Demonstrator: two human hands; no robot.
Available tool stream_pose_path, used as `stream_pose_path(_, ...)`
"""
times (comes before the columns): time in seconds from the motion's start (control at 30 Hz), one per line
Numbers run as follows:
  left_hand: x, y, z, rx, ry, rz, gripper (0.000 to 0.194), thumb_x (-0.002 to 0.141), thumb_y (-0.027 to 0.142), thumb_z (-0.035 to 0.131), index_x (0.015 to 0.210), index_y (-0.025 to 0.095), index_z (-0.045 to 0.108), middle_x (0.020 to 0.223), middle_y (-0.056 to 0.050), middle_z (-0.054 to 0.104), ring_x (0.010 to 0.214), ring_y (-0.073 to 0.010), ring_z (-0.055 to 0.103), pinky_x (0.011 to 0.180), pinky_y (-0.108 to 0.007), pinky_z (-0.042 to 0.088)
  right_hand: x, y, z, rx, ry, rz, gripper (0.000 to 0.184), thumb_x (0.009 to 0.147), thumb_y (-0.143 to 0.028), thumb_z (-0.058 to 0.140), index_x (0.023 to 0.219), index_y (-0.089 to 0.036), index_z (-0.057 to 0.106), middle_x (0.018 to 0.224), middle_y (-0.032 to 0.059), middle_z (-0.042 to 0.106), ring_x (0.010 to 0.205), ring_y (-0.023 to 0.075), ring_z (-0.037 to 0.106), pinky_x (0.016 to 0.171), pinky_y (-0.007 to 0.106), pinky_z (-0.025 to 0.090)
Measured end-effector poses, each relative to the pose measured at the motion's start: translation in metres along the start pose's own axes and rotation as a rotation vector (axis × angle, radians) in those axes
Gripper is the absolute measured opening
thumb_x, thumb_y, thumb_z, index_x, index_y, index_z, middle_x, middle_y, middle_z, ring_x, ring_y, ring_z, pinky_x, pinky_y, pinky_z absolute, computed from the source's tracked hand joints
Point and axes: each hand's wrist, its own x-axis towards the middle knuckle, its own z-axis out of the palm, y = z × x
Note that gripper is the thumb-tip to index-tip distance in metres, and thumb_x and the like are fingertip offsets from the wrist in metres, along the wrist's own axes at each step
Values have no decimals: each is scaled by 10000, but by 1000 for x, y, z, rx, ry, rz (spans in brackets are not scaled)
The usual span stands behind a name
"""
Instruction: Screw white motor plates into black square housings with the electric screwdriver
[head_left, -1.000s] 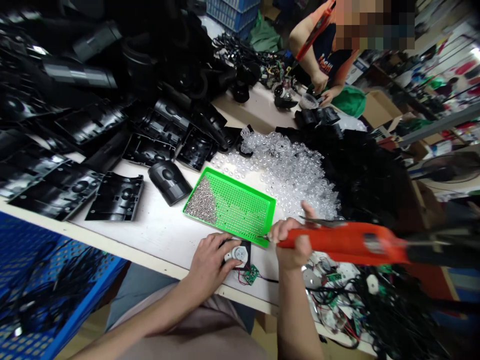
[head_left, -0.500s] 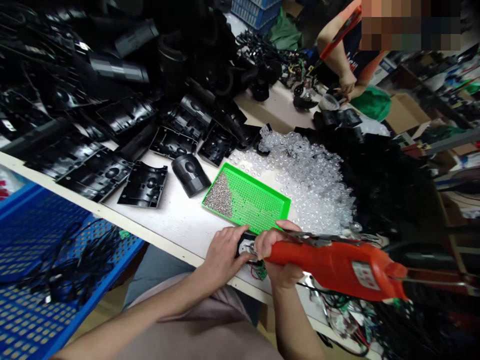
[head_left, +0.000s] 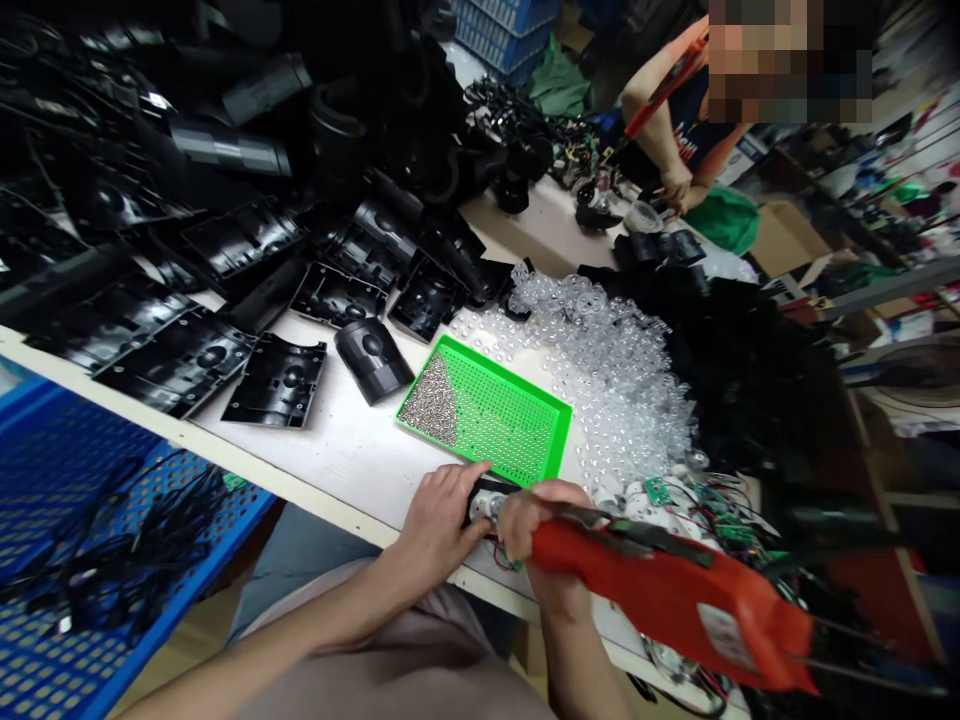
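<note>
Left hand (head_left: 439,522) spread, pressing black housing (head_left: 491,486) with white disc (head_left: 482,506) onto bench (head_left: 322,470), lower centre, steadying it. Right hand (head_left: 546,560) fisted round orange power tool (head_left: 667,600); tip hidden, probably at the disc.

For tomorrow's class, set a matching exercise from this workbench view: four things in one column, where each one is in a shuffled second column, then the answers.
Things
1. Orange power tool
2. Small metal parts
3. Clear plastic domes
4. Black cables

Places
A. In the blue mesh crate
B. Gripped in the right hand
C. Heaped in one corner of the green perforated tray
D. Piled on the white workbench beside that tray

Pairs: 1-B; 2-C; 3-D; 4-A
</note>
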Motion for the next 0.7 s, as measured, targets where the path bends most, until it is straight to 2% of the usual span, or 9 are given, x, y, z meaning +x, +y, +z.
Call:
stream_pose_path(0.07, 0, -1, 1, 10, 14, 7, 550, 863, 346, 634, 1355, 227, 418, 1126, -93, 634, 1048, -286, 571, 853, -422, 451, 8, -16, -7, 42, 72, -122, 482, 834, -653, 508, 1189, -329, 544, 520, -64, 474, 406, 145, 448, 454, 318, 421)
stream_pose_path(0.13, 0, -1, 1, 17, 20, 12, 562, 864, 397, 645, 1349, 227, 419, 1119, -93, 635, 1041, -289, 571, 846, -420, 451, 21, -21, -19, 40, 159, -224, 443, 838, -604, 533, 1205, -356, 524, 527, -78, 467, 387, 131, 424, 436, 294, 400)
stream_pose_path(0.23, 1, -1, 0, 23, 15, 21, 554, 878, 419, 631, 1350, 225, 414, 1126, -94, 631, 1032, -285, 573, 836, -411, 452, 41, -5, -38, 16, 270, -236, 409, 794, -565, 600, 1117, -319, 548, 514, -92, 445, 371, 116, 402, 410, 263, 379)
stream_pose_path(0.4, 1, -2, 0, 41, 45, 60, 526, 897, 402, 610, 1353, 228, 411, 1143, -89, 632, 1045, -275, 570, 841, -402, 446, 50, 31, -46, 87, 258, -177, 421, 771, -545, 625, 1077, -273, 528, 518, -98, 456, 370, 104, 401, 386, 231, 367)
stream_pose_path(0.7, 1, -3, 1, 48, 42, 55, 536, 889, 403, 618, 1354, 226, 419, 1150, -89, 637, 1048, -271, 576, 849, -409, 456, 49, 42, -44, 69, 231, -156, 382, 758, -538, 643, 985, -254, 525, 511, -99, 452, 364, 101, 407, 364, 219, 326)
